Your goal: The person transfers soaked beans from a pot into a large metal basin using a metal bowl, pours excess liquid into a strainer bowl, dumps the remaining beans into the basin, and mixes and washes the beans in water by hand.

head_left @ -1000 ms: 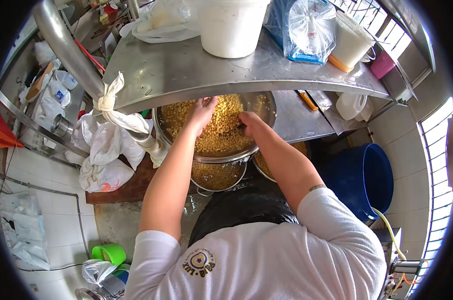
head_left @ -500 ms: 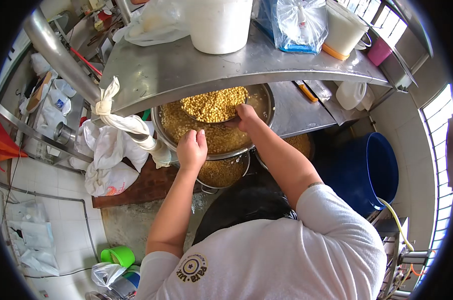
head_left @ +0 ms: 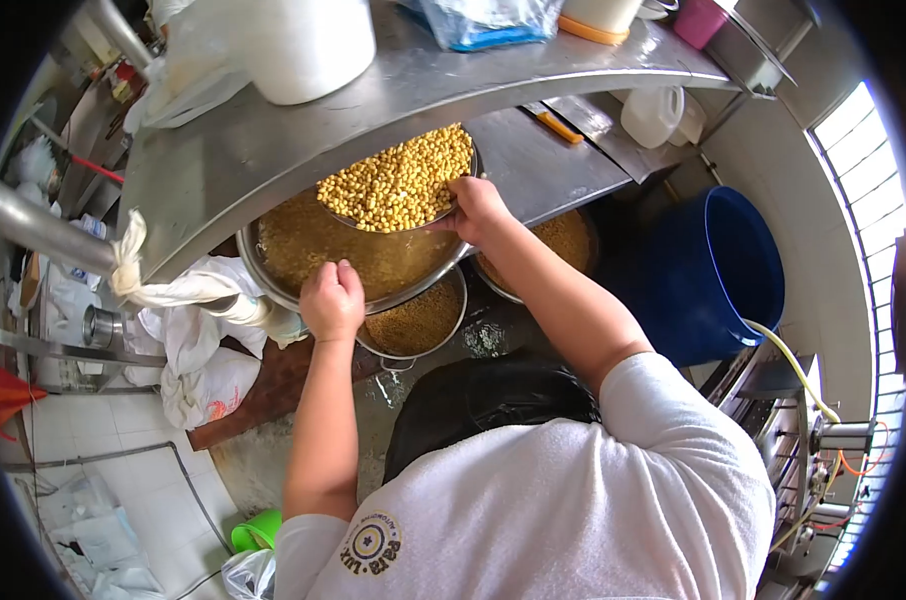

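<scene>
My right hand (head_left: 476, 212) is closed on the rim of a round bowl (head_left: 476, 160) heaped with yellow grains (head_left: 398, 185). The bowl is tilted above a wide metal basin (head_left: 257, 270), which holds cloudy liquid (head_left: 318, 245) with more grains in it. My left hand (head_left: 334, 300) is closed at the basin's near rim, fingers curled over it. The shelf edge hides the far side of the basin. Below it stand a pot (head_left: 460, 310) of grains and a second container of grains (head_left: 558, 245), partly behind my right forearm.
A metal shelf (head_left: 413, 70) overhangs the basin and carries a white bucket (head_left: 313, 50). An orange-handled knife (head_left: 558, 126) lies on the counter at right. A large blue barrel (head_left: 688, 290) stands to the right; white sacks (head_left: 208, 385) lie at left. A cloth-wrapped post (head_left: 188, 288) is near my left hand.
The bowl of grains has risen from the liquid in my right hand and looks larger and fuller in view. My left hand stays at the basin rim. The camera view has shifted.
</scene>
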Tool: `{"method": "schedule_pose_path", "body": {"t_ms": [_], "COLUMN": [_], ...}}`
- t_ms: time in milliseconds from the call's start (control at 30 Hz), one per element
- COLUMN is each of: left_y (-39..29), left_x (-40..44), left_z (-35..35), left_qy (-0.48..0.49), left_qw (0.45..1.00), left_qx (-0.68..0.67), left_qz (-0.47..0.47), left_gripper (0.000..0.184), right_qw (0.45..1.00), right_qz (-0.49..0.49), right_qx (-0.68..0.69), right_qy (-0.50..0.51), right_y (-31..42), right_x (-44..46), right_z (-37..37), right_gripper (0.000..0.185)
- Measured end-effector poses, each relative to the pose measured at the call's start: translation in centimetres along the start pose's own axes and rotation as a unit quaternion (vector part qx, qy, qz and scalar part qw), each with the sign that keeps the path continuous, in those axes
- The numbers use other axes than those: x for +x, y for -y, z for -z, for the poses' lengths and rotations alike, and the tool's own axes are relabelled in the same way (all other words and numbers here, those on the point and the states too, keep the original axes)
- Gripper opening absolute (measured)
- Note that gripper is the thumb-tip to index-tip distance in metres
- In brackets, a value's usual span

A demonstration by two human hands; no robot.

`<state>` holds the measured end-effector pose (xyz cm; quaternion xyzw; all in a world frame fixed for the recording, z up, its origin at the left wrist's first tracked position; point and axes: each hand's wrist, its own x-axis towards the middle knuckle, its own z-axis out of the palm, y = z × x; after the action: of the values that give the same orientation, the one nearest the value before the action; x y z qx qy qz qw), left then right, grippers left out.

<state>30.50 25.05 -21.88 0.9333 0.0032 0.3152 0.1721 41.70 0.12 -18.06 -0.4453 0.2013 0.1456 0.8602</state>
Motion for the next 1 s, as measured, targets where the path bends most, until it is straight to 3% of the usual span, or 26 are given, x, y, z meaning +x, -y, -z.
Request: {"method": "schedule_pose_path", "body": {"t_ms": [100,267,500,633,667,767,933,967,1000], "left_y": [-0.3,-0.9,-1.2,-2.4,0.5,0.3,1.8,2.7,2.0], "left_x": [0.1,0.0,-0.8,-1.4,-0.4,0.1,0.4,0.2,-0.1], "left_z": [-0.2,-0.7,-1.6,-1.7,-1.7,-1.5,-1.3,-1.1,-1.5], "left_qy": [-0.012,0.014,0.095,0.119,0.128,0.160,0.189,0.203,0.176], "left_qw": [1.000,0.999,0.991,0.988,0.987,0.980,0.974,0.964,0.968], "left_qx": [0.009,0.031,0.083,0.094,0.090,0.096,0.081,0.055,0.040], "left_qz": [-0.012,-0.001,0.051,0.035,0.047,0.067,0.099,0.166,0.176], "left_gripper": [0.028,0.033,0.037,0.039,0.040,0.042,0.048,0.048,0.047], "right_qw": [0.999,0.994,0.974,0.955,0.951,0.947,0.925,0.931,0.937], "right_qz": [0.022,0.075,0.127,0.094,0.094,0.074,0.002,0.005,0.012], "right_qx": [0.025,0.079,0.030,-0.003,-0.028,0.010,0.026,0.041,0.055], "right_qy": [0.024,-0.023,-0.183,-0.281,-0.292,-0.312,-0.380,-0.362,-0.344], "right_y": [3.0,8.2,10.9,8.0,6.0,2.2,-5.4,-6.6,-7.4], "right_x": [-2.9,-8.2,-14.1,-14.1,-11.9,-9.3,-1.2,0.5,2.6], "right_z": [3.7,13.2,30.9,41.9,41.9,47.2,52.4,53.3,54.4], "right_gripper": [0.033,0.038,0.030,0.028,0.033,0.044,0.042,0.040,0.039]}}
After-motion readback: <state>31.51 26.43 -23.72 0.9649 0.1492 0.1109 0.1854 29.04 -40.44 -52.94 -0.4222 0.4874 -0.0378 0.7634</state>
